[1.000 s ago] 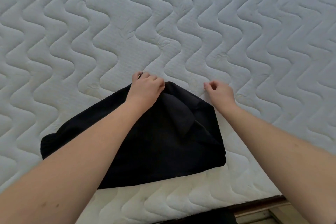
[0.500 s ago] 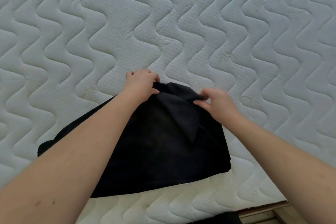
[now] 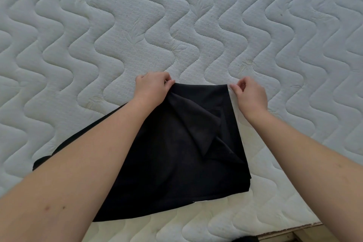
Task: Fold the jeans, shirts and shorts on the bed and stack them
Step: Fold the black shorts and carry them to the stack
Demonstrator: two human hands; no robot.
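While the black garment (image 3: 172, 155) is lying flat on the quilted mattress (image 3: 137, 31), close to its near edge, both hands are working at the garment's far edge. The left hand (image 3: 152, 88) is curling its fingers over the garment's far left corner and pinching the cloth there. The right hand (image 3: 250, 93) is sitting at the garment's far right corner with its fingers curled; its fingertips are touching or nearly touching the cloth, but whether it is actually pinching the corner I cannot tell.

What could go wrong, as I judge it: a loose triangular flap is lying bunched diagonally across the garment's right half, and if the next fold is being made over it, the wrinkle is likely getting trapped inside and leaving a lumpy, uneven bundle. If only the left hand is truly holding, pulling on the far edge could be skewing the cloth rather than straightening it. The garment's near edge is lying close to the mattress's edge, so a tug toward the person could be dragging it off.

The left forearm is covering much of the garment's left side, so its outline there is hidden. Uniform black cloth is hiding seams and features, so I cannot tell whether it is a shirt or shorts. No other clothes or stack are showing, apart from a dark shape cut off below the mattress.
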